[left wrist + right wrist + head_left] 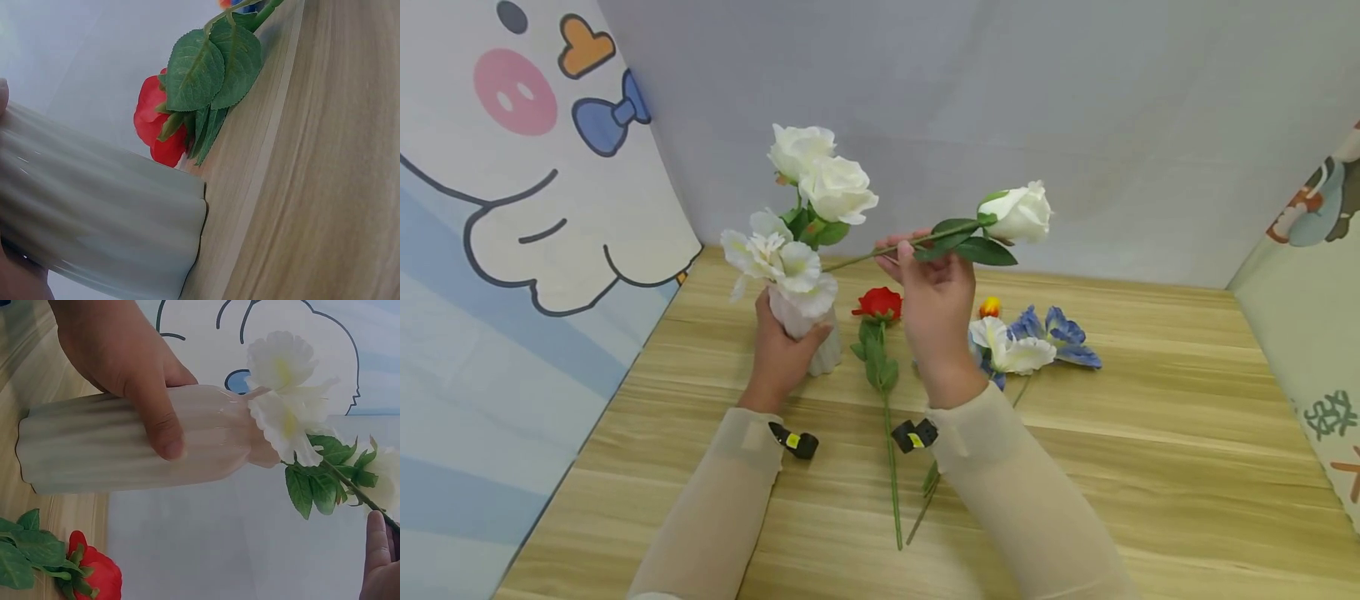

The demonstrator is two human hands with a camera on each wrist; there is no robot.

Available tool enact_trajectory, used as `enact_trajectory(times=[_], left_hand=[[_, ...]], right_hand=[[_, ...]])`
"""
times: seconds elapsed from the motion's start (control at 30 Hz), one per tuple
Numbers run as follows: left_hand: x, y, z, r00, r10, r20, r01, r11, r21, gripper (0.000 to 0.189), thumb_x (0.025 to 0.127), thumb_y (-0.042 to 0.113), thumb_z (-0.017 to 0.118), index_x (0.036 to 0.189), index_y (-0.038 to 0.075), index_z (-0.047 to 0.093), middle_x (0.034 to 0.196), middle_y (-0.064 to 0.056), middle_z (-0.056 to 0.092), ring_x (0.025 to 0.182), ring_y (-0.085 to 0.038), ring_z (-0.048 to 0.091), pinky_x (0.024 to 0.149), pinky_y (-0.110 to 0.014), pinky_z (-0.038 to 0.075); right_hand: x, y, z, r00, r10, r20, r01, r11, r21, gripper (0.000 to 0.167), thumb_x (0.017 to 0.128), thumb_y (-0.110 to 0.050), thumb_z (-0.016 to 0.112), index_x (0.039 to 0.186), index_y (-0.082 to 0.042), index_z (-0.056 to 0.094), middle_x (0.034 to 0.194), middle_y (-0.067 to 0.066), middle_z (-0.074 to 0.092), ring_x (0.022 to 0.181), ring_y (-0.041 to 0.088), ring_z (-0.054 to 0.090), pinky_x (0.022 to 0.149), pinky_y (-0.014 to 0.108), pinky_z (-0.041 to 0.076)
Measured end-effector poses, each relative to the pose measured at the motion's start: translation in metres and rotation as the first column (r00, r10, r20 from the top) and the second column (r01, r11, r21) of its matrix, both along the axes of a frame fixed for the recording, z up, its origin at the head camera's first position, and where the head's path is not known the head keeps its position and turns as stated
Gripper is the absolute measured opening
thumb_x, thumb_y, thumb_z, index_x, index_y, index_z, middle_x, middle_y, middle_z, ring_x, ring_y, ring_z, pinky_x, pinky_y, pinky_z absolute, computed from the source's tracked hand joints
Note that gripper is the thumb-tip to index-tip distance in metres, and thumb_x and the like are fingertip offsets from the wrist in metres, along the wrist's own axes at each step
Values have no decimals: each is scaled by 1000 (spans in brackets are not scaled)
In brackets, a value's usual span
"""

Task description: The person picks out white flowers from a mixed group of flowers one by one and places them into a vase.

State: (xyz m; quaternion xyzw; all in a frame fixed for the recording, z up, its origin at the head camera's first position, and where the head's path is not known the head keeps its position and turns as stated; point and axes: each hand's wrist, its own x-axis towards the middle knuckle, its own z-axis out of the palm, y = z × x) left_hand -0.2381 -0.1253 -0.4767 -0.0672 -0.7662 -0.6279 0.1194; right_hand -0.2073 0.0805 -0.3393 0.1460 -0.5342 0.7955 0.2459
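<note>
A pale ribbed vase [75,447] stands on the table, gripped around its body by my left hand [778,354]; the thumb lies across its side in the right wrist view. Two white roses [838,190] and a white ruffled flower [801,279] rise from its mouth. My right hand [938,312] pinches the stem of another white rose [1021,212] between thumb and fingers, just below its leaves. This stem slants right from the vase's mouth, with its lower end hidden behind the white petals.
A red rose [880,302] lies on the wooden table [1150,483] between the forearms. Right of it lie a white flower [1015,350], blue flowers [1067,329] and a small orange-yellow bloom [990,307]. Printed panels [550,250] and a grey backdrop [1075,100] enclose the table.
</note>
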Motion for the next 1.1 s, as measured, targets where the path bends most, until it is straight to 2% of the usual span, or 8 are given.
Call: enact_trajectory(times=[0.33,0.5,0.63,0.7,0.8,0.97,1.0,1.1], left_hand=[[-1,0,0,1000,3,2,-3,1000,3,94,86,21,84,157,20,21,150,-9,41,134,-29,46,113,-52,34],[-1,0,-2,1000,-1,-12,1,1000,8,93,86,19,83,156,19,22,147,-11,42,130,-30,48,110,-54,37],[-1,0,-3,1000,-5,-30,5,1000,7,93,87,19,83,156,18,21,147,-12,42,129,-30,48,109,-54,38],[-2,0,-3,999,-6,-32,6,1000,9,93,87,20,83,156,18,21,147,-13,42,128,-30,49,109,-53,38],[-1,0,-2,1000,-1,-28,1,1000,11,93,87,21,83,156,17,21,147,-14,42,128,-31,49,108,-54,39],[-2,0,-3,1000,1,-28,-1,1000,17,95,87,16,82,157,15,19,147,-18,41,126,-33,49,106,-53,39],[1,1,1,1000,-4,-31,5,1000,22,94,88,14,82,158,14,18,147,-19,41,126,-34,49,106,-53,40],[0,2,0,998,-18,-63,20,999,34,94,88,12,81,158,13,18,147,-18,42,123,-32,52,104,-52,42]], right_hand=[[-5,-11,3,997,27,-65,-17,989,149,13,101,3,61,110,12,57,104,27,68,101,36,70,90,44,58],[-9,-16,4,986,58,-155,-17,967,255,10,100,7,61,108,13,61,102,27,68,97,39,70,88,44,59],[-12,-21,5,971,93,-222,-24,955,295,8,99,9,61,106,14,62,99,28,67,94,41,69,87,47,58],[-13,-23,5,968,105,-227,-32,952,305,7,99,9,61,104,14,62,99,28,67,94,41,68,86,46,58],[-15,-27,3,974,82,-212,-1,934,357,7,99,7,62,103,12,65,100,25,69,93,37,69,84,40,58],[-17,-36,-1,982,102,-157,-29,913,407,8,99,4,64,103,10,68,101,23,68,95,34,70,85,35,58],[-18,-37,-2,982,101,-158,-26,907,420,8,98,5,65,102,10,69,101,23,69,96,33,70,86,34,58],[-19,-41,-5,989,54,-141,24,864,503,8,100,1,64,105,5,69,104,18,69,99,28,70,88,31,56]])
